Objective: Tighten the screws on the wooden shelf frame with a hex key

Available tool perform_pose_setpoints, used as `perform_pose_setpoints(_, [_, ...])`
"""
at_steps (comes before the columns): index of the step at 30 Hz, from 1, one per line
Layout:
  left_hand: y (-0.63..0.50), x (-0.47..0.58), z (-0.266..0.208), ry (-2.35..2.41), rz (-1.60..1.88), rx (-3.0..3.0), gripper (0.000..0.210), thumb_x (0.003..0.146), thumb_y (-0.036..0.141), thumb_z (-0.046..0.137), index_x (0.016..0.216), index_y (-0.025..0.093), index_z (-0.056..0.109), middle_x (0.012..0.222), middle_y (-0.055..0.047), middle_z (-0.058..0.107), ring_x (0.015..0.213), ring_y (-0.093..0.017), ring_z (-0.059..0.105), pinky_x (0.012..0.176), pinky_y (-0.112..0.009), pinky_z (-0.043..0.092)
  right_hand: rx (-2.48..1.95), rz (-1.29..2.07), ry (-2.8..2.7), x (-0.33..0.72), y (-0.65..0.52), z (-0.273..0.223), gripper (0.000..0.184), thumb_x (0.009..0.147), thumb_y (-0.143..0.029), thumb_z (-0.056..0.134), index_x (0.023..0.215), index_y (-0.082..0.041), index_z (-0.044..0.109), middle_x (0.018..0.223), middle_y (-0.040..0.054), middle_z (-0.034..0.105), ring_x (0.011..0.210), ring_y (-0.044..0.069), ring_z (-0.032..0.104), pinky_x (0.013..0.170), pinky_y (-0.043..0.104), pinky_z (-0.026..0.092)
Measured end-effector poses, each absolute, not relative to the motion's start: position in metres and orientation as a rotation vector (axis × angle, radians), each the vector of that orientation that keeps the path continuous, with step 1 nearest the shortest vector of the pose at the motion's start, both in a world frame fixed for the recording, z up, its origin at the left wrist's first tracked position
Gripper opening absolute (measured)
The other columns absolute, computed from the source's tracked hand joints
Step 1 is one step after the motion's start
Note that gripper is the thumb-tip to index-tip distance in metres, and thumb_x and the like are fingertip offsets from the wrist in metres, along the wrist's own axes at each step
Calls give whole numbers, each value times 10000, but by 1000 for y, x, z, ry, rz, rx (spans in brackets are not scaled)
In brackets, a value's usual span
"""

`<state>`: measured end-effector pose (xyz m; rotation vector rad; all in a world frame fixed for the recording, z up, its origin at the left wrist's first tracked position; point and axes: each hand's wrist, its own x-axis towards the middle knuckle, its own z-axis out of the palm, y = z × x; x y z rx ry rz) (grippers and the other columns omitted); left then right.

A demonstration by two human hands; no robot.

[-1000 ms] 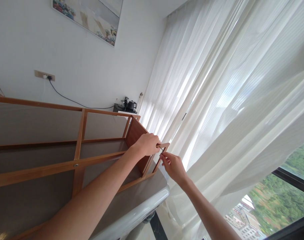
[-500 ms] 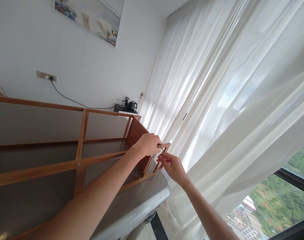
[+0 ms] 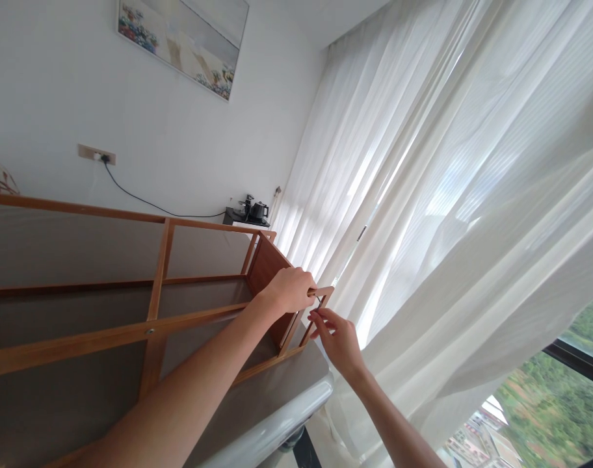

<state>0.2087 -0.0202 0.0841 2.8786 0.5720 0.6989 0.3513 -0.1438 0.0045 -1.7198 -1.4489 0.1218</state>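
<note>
A brown wooden shelf frame (image 3: 82,344) with open bays stretches from the left edge to the middle of the view. My left hand (image 3: 290,289) is closed over the upper rail at its far right end, beside a solid wooden end panel (image 3: 270,261). Just below and right of it, my right hand (image 3: 339,337) pinches a thin bent metal hex key (image 3: 319,301), whose upper end meets the underside of that rail. The tip of the key is hidden by the rail and my left fingers. A round metal fastener (image 3: 150,331) shows on the front rail.
The frame stands on a grey surface with a pale rounded edge (image 3: 277,422). White curtains (image 3: 398,227) hang close on the right, by a window. Behind are a black kettle (image 3: 260,211) on a stand, a wall socket (image 3: 96,155) with a cord, and a picture (image 3: 184,45).
The whole view has shifted slightly, so everything sits a little lower. Both hands keep their places at the rail end; my right fingers have turned slightly with the hex key.
</note>
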Motion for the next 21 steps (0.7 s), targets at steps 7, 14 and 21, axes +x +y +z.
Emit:
perform_pose_setpoints(7, [-20, 209, 84, 570, 684, 2911, 174, 786, 234, 534, 649, 206, 638, 684, -55, 675, 702, -220, 659, 562, -282, 379, -1790, -176, -1697, 365, -141, 10, 287, 1022, -344, 424, 957, -235, 681, 834, 16, 726, 622, 142, 679, 588, 235, 457])
perform_pose_setpoints(14, [-23, 208, 88, 589, 670, 2906, 151, 776, 239, 541, 674, 213, 650, 699, -54, 682, 707, -224, 657, 529, -288, 329, -1970, -816, -1962, 382, -144, 23, 314, 1026, -176, 377, 1062, -212, 686, 828, 44, 716, 637, 163, 620, 614, 283, 365])
perform_pose_setpoints(21, [-22, 208, 86, 585, 693, 2891, 161, 768, 250, 544, 627, 208, 609, 674, -41, 664, 674, -207, 633, 518, -290, 300, -1876, -179, -1759, 367, -146, 24, 304, 1019, -338, 427, 883, -234, 678, 812, 18, 720, 639, 147, 678, 594, 243, 437])
